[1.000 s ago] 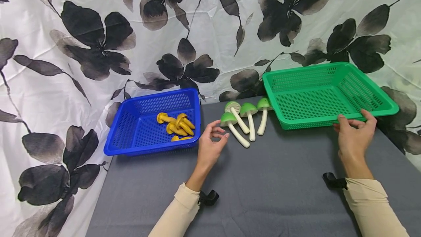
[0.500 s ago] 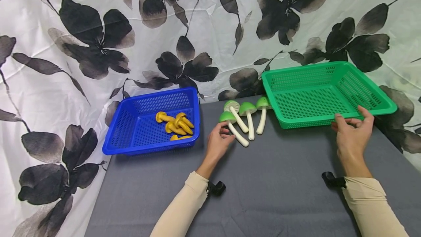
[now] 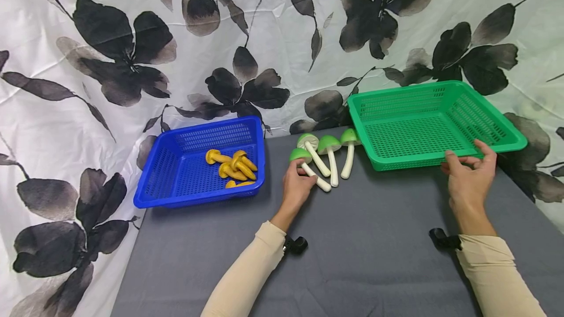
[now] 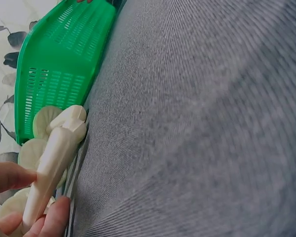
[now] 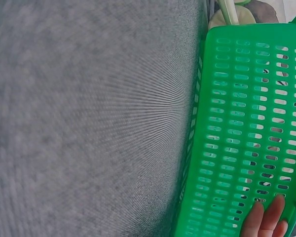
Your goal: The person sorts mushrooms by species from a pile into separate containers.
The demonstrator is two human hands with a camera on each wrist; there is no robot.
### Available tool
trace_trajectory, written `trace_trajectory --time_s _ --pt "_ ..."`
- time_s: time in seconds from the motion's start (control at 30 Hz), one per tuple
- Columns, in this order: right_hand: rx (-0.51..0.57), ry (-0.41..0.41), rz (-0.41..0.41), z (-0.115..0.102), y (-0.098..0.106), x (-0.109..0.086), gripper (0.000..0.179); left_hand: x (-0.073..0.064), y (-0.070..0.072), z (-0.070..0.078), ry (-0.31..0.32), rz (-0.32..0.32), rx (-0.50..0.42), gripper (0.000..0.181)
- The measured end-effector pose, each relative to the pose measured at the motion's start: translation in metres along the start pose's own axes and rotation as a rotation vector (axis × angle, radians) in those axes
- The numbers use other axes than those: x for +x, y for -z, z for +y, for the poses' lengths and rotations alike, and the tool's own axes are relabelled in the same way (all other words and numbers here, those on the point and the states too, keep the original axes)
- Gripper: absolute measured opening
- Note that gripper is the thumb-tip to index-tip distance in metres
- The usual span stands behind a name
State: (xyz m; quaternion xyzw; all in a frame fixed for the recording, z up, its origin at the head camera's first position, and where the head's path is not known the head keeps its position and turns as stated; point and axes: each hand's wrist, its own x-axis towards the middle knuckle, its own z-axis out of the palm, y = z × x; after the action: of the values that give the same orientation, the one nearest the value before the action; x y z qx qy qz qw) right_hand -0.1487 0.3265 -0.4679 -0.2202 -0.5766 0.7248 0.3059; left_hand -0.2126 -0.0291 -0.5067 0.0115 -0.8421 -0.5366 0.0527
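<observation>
My left hand pinches the stem of the nearest green-capped toy mushroom, thumb on one side and fingers on the other. In the left wrist view its pale stem stands between the fingertips. Several more green-capped mushrooms lie just beyond it on the grey cloth. At the right, my right hand holds the near rim of a green plastic basket, which has nothing in it. In the right wrist view, fingertips touch the basket's slotted outer wall.
A blue basket stands at the left with several yellow-brown mushrooms in its right half. Grey cloth covers the table. A white curtain with dark flowers hangs behind the baskets.
My left hand has moved right from beside the nearest green-capped mushroom and closed its fingers on the stem. The right hand has stayed on the green basket's rim.
</observation>
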Motion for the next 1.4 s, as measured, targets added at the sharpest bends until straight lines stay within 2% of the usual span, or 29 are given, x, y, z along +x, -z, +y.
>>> trace_trajectory --time_s 0.17,0.3,0.4,0.57,0.73,0.93,1.23,1.4 --pt "-0.006 0.013 0.002 0.000 -0.001 -0.001 0.066 -0.003 0.001 -0.001 0.029 0.036 -0.108 0.054" --pt "-0.001 0.016 0.007 0.000 -0.002 0.000 0.066 -0.004 0.003 -0.002 0.057 0.043 -0.240 0.053" --pt "0.006 0.009 0.010 -0.001 -0.002 0.001 0.066 -0.005 0.006 -0.002 0.075 0.024 -0.326 0.053" --pt "0.001 0.004 0.012 -0.001 -0.001 0.001 0.066 -0.010 0.013 -0.004 0.095 -0.028 -0.417 0.057" --pt "0.005 -0.004 0.015 -0.003 -0.001 0.000 0.067 -0.011 0.018 -0.004 0.087 -0.076 -0.521 0.061" --pt "0.004 -0.035 0.029 -0.006 -0.002 -0.001 0.070 -0.009 0.026 0.001 0.051 -0.110 -0.571 0.064" --pt "0.014 -0.049 0.038 -0.005 -0.002 0.000 0.072 0.000 0.035 0.017 -0.047 -0.107 -0.564 0.066" --pt "0.059 -0.038 0.055 -0.004 -0.003 -0.001 0.073 0.004 0.037 0.026 -0.074 -0.126 -0.556 0.066"
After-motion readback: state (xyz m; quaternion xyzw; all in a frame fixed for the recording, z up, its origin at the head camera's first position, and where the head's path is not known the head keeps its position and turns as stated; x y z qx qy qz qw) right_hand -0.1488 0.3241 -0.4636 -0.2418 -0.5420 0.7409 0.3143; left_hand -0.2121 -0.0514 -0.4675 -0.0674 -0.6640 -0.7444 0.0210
